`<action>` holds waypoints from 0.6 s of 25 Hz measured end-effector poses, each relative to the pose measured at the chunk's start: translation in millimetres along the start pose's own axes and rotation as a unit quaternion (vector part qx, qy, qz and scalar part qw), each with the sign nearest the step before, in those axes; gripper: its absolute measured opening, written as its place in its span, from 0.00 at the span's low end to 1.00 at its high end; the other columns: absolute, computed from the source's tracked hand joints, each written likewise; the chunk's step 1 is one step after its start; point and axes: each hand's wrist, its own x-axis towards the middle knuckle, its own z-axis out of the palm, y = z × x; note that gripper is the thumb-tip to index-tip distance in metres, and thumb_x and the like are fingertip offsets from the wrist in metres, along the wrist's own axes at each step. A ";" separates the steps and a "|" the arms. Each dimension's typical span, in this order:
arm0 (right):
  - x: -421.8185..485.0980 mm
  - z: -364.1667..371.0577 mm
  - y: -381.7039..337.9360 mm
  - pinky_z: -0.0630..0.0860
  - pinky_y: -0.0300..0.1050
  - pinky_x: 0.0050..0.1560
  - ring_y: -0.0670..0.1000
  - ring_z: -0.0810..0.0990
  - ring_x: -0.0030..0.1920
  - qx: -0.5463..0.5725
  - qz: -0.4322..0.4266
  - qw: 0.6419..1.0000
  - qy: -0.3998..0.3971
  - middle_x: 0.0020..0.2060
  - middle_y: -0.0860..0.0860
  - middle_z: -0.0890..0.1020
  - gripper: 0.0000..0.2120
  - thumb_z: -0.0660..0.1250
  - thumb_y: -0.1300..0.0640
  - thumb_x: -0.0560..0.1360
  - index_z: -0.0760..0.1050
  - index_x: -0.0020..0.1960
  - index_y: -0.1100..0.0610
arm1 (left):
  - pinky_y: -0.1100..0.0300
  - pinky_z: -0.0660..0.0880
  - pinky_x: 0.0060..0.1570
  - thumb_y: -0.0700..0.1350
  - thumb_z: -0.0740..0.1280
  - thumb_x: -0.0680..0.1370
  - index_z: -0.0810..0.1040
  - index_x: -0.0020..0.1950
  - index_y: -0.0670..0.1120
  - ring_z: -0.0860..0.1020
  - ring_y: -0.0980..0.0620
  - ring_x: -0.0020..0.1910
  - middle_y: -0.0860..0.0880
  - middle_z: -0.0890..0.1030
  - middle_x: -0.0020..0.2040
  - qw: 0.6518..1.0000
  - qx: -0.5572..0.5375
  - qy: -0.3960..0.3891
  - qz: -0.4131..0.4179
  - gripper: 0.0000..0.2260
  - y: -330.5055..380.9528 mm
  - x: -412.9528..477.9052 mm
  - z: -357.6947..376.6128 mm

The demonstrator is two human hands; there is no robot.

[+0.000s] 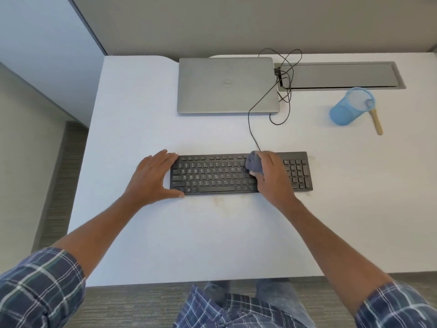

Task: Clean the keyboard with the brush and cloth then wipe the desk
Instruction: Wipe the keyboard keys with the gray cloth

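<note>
Cloth-wiping step: right hand [272, 178] grips a crumpled grey cloth [253, 165] on the flat black plastic keyboard [212, 176], the spread left hand [155, 177] braces its left end, and the number-pad keys probably come next.

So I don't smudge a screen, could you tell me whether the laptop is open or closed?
Closed: the laptop lies flat, its logo-marked lid facing up, no screen showing.

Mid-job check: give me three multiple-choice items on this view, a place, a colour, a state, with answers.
1. Where is the brush head? A in the blue mesh cup; B on the floor; C in a drawer.
2. The cloth is: A red; B grey; C yellow.
3. The laptop is: A open; B standing on edge; C closed.
A: its wooden handle pokes out of the cup. B: the right hand grips a grey wad. C: the lid lies flat, logo up.
</note>
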 end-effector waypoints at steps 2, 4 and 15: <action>-1.1 8.0 -2.8 0.76 0.53 0.53 0.53 0.75 0.50 -0.036 -0.021 0.998 0.043 0.47 0.51 0.79 0.17 0.72 0.76 0.68 0.76 0.51 0.59 | 0.44 0.58 0.83 0.71 0.81 0.66 0.61 0.86 0.50 0.57 0.50 0.86 0.52 0.65 0.84 1.000 -0.017 0.004 0.000 0.56 -5.3 -1.5 2.5; 4.1 19.8 -7.1 0.75 0.56 0.49 0.55 0.75 0.46 -0.030 -0.006 0.997 0.075 0.43 0.51 0.79 0.14 0.69 0.76 0.68 0.76 0.46 0.60 | 0.46 0.55 0.83 0.68 0.83 0.64 0.59 0.87 0.53 0.56 0.51 0.86 0.51 0.66 0.84 0.999 -0.039 -0.002 -0.002 0.59 -6.4 2.0 0.6; 50.3 120.7 -158.9 0.75 0.57 0.48 0.57 0.78 0.44 0.059 -0.093 0.993 -0.045 0.43 0.51 0.81 0.14 0.67 0.71 0.65 0.78 0.46 0.56 | 0.42 0.60 0.82 0.64 0.85 0.59 0.47 0.88 0.56 0.72 0.51 0.75 0.56 0.73 0.78 0.989 -0.144 0.030 -0.023 0.68 -9.1 0.4 9.7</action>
